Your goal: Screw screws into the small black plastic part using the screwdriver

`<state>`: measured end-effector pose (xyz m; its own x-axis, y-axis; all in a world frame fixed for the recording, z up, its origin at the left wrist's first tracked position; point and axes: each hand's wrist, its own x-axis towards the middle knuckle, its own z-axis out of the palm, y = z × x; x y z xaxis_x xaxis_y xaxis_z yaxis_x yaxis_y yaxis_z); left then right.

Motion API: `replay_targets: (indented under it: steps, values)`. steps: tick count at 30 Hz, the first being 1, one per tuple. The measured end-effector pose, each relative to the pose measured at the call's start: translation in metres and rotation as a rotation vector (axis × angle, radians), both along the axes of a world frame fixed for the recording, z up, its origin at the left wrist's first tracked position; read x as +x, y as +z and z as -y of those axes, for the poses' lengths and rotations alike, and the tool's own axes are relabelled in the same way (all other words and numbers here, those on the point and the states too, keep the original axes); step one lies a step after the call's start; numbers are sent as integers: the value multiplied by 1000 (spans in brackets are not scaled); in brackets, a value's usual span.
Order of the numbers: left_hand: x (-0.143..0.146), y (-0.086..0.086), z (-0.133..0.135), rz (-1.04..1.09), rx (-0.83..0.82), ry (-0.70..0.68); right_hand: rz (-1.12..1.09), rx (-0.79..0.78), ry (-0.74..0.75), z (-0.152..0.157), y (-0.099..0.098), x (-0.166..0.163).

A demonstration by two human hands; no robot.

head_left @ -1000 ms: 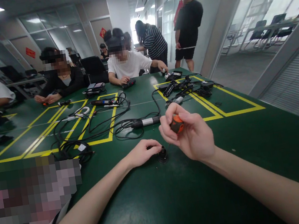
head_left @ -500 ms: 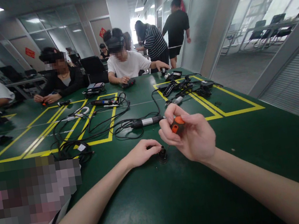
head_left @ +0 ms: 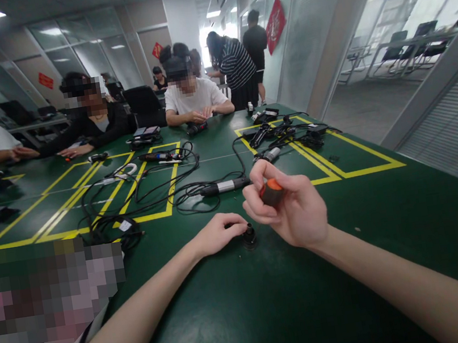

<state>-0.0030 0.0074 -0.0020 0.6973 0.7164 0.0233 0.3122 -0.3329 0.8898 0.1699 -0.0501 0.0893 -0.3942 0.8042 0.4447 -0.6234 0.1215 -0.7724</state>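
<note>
My right hand point(head_left: 292, 208) is closed round an orange and black screwdriver handle point(head_left: 271, 191), held upright above a small black round part point(head_left: 249, 235) on the green table point(head_left: 274, 302). My left hand point(head_left: 218, 234) rests on the table with its fingers pinched against the left side of that black part. The screwdriver's shaft is hidden behind my fingers.
A black and silver tool point(head_left: 225, 186) with tangled black cables point(head_left: 146, 195) lies just beyond my hands among yellow tape lines point(head_left: 358, 172). More black devices point(head_left: 283, 132) sit at the far right. Several people sit or stand along the far edge. A blurred patch covers the near left.
My right hand has turned the orange handle slightly; both hands stay in place. A standing person in black has walked away toward the back, and a seated person drew an arm in.
</note>
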Motion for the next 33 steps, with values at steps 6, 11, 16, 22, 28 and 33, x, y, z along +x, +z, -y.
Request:
replay_targets:
  steps: [6,11,16,22,28,33]
  values:
    - [1,-2,-1,1,-10,8,22,52,14,-3,3,0]
    - [1,-3,0,-3,-20,21,17,33,52,0,1,0]
    - [0,0,0,-10,-6,13,16,22,34,-1,2,2]
    - [2,0,1,-5,-22,7,61,46,53,-3,5,1]
    - [2,2,2,2,-20,19,34,21,69,-1,4,3]
    - [2,2,1,5,1,6,62,23,16,-4,4,3]
